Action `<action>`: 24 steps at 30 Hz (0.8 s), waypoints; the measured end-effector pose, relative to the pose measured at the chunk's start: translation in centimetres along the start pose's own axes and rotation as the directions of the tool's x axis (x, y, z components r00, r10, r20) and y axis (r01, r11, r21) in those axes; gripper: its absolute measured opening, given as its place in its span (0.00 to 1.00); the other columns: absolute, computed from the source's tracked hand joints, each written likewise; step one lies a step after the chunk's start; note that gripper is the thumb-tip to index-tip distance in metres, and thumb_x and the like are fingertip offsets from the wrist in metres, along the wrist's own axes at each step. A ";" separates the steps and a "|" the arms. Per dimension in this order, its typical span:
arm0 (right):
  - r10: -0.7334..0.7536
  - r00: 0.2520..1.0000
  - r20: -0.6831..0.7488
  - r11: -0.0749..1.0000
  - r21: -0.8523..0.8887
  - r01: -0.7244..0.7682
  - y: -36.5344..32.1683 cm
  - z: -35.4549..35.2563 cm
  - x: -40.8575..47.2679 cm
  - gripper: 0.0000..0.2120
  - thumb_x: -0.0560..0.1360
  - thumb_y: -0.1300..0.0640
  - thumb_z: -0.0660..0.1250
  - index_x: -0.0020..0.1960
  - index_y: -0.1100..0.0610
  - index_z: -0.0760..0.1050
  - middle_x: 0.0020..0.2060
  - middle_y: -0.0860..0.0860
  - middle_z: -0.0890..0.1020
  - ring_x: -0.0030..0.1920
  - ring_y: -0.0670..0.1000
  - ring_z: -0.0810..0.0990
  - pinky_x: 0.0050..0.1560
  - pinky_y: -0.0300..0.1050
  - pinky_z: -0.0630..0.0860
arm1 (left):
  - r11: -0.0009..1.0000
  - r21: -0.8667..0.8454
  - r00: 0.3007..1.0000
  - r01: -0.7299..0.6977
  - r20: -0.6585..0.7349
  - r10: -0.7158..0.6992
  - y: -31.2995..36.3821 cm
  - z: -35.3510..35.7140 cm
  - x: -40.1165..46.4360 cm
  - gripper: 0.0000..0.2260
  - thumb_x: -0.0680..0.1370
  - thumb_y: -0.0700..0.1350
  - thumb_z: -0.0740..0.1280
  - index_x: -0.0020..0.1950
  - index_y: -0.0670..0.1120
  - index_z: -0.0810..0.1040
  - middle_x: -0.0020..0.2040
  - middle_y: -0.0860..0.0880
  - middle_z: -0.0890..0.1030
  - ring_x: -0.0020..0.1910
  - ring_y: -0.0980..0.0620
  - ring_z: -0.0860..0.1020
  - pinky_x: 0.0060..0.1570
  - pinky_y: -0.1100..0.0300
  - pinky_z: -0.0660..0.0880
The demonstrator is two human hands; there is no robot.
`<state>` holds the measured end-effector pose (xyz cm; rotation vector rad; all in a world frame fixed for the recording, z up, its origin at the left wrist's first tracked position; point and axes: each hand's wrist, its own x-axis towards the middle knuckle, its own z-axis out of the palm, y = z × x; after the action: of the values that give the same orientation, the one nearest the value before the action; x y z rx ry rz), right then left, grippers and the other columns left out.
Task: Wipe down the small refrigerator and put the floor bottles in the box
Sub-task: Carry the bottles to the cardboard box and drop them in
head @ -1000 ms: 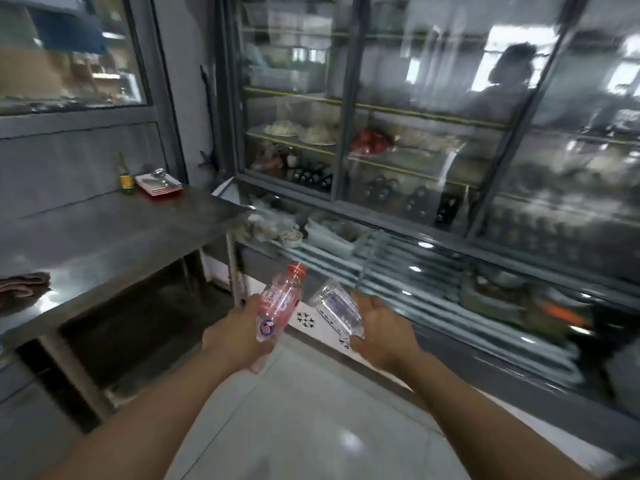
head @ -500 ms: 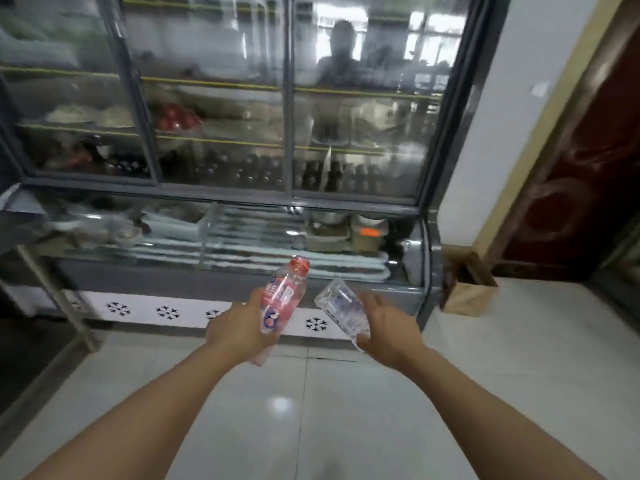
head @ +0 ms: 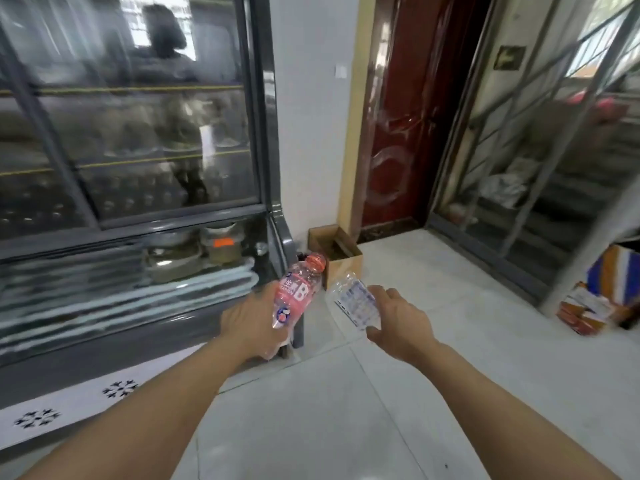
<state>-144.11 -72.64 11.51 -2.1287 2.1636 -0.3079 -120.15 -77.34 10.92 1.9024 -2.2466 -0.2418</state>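
My left hand (head: 249, 320) grips a pink-labelled plastic bottle (head: 298, 292) with a red cap, tilted up to the right. My right hand (head: 401, 320) holds a clear crumpled bottle (head: 353, 299) with a blue-printed label. Both bottles are held out in front of me, above the tiled floor. An open brown cardboard box (head: 341, 252) stands on the floor just beyond them, against the white wall beside the refrigerator's right end. The glass-fronted refrigerator (head: 138, 202) fills the left half of the view.
A dark red door (head: 398, 133) stands behind the box. To its right is a glass partition with metal bars (head: 519, 168). Colourful cartons (head: 602, 296) lie on the floor at the far right. Pale floor tiles (head: 346, 410) stretch ahead of me.
My view has swung right along the refrigerator, past its end, and closer to the cardboard box. Both hands have kept hold of their bottles.
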 end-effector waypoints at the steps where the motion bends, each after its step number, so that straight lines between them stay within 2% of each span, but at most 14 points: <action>1: 0.021 1.000 -0.015 1.000 -0.005 -0.022 1.4 -0.3 1.2 0.31 0.72 0.49 0.67 0.71 0.51 0.57 0.59 0.52 0.72 0.53 0.56 0.78 0.43 0.46 0.71 | 1.000 -0.005 1.000 -0.011 0.018 0.011 1.2 0.4 1.9 0.34 0.69 0.61 0.66 0.70 0.56 0.55 0.56 0.48 0.78 0.53 0.44 0.78 0.48 0.54 0.74; 5: 0.092 0.995 -0.042 0.996 -0.015 -0.093 6.7 -1.9 5.9 0.31 0.72 0.50 0.67 0.70 0.50 0.58 0.58 0.52 0.73 0.52 0.55 0.78 0.42 0.45 0.70 | 0.998 -0.038 0.996 -0.042 0.075 0.045 5.5 1.2 10.1 0.32 0.69 0.58 0.67 0.68 0.54 0.55 0.52 0.48 0.78 0.49 0.45 0.79 0.49 0.52 0.76; 11: 0.175 0.982 -0.078 0.983 -0.037 -0.178 13.6 -4.8 12.9 0.29 0.72 0.50 0.67 0.70 0.50 0.59 0.56 0.52 0.73 0.50 0.56 0.78 0.41 0.44 0.71 | 0.995 -0.066 0.993 -0.073 0.085 0.079 11.6 1.5 20.4 0.34 0.70 0.59 0.66 0.71 0.54 0.55 0.58 0.47 0.77 0.54 0.45 0.78 0.50 0.54 0.73; 16: 0.193 0.977 -0.088 0.980 -0.030 -0.196 18.9 -5.4 18.6 0.28 0.72 0.51 0.66 0.69 0.50 0.59 0.56 0.52 0.73 0.49 0.56 0.78 0.39 0.44 0.70 | 0.986 -0.101 0.986 -0.132 0.092 0.142 16.4 2.5 27.0 0.31 0.70 0.59 0.66 0.68 0.55 0.57 0.54 0.51 0.79 0.49 0.48 0.79 0.48 0.56 0.74; 20: 0.173 0.980 -0.103 0.984 -0.015 -0.175 24.2 -5.4 24.2 0.29 0.72 0.50 0.66 0.69 0.51 0.60 0.56 0.52 0.73 0.50 0.57 0.78 0.40 0.44 0.69 | 0.983 -0.153 0.985 -0.105 0.121 0.124 20.8 3.6 33.1 0.32 0.70 0.58 0.67 0.69 0.53 0.58 0.60 0.48 0.77 0.56 0.45 0.77 0.55 0.52 0.75; 24: 0.148 0.985 -0.089 0.989 -0.002 -0.149 31.2 -5.7 30.8 0.30 0.72 0.51 0.66 0.70 0.51 0.59 0.57 0.52 0.73 0.51 0.56 0.78 0.45 0.48 0.74 | 0.977 -0.200 0.990 -0.071 0.107 0.094 25.9 5.3 39.3 0.36 0.68 0.57 0.69 0.72 0.54 0.56 0.62 0.47 0.76 0.59 0.43 0.76 0.59 0.49 0.73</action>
<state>-176.52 -102.60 13.02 -1.9788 2.3608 -0.3873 -152.46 -111.87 13.61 1.7321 -2.2724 -0.5530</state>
